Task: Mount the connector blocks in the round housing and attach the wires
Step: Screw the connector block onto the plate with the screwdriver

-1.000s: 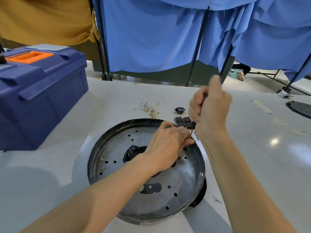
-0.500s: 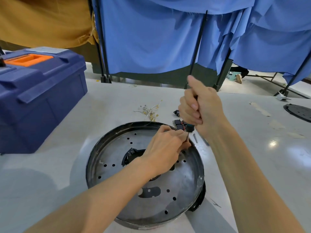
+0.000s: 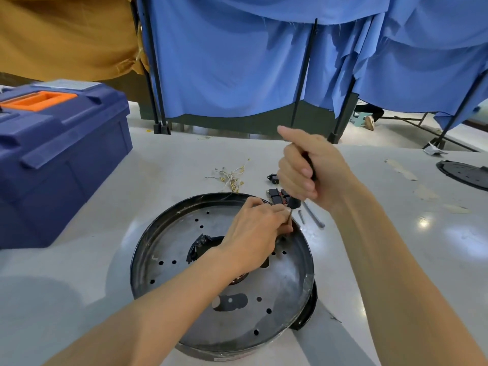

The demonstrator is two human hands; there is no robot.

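White worktable [image 3: 132,180], blue curtains [image 3: 237,62] on black stands behind it; head view, the only one I have.

Item 1, round housing [image 3: 169,233]: dark metal pan with a perforated floor, lying flat on the table directly before the person.

Item 2, right hand [image 3: 309,170]: fist wrapped round the handle of a screwdriver [image 3: 294,203], thumb up, shaft pointing down at the housing's far-right inner edge.

Item 3, left hand [image 3: 256,233]: resting inside the housing, fingertips pinched together about the lower end of the shaft. I cannot tell whether a screw or a block sits beneath them.

Item 4, connector blocks [image 3: 277,196]: a black cluster on the table, just beyond the far rim and not yet in the housing.

Item 5, loose wires [image 3: 232,177]: a pale tangle on the table, further back, unattached.

Step, as I judge it: a fastener is being driven at the rim, early in the mounting. The next move calls for steady downward pressure, with the tip kept seated and the pinching fingers clear of any slip.

Room: long screws [image 3: 313,216] lie just beside the rim on the right. A blue toolbox [image 3: 60,159] stands well apart on the left, with open tabletop between it and the housing.
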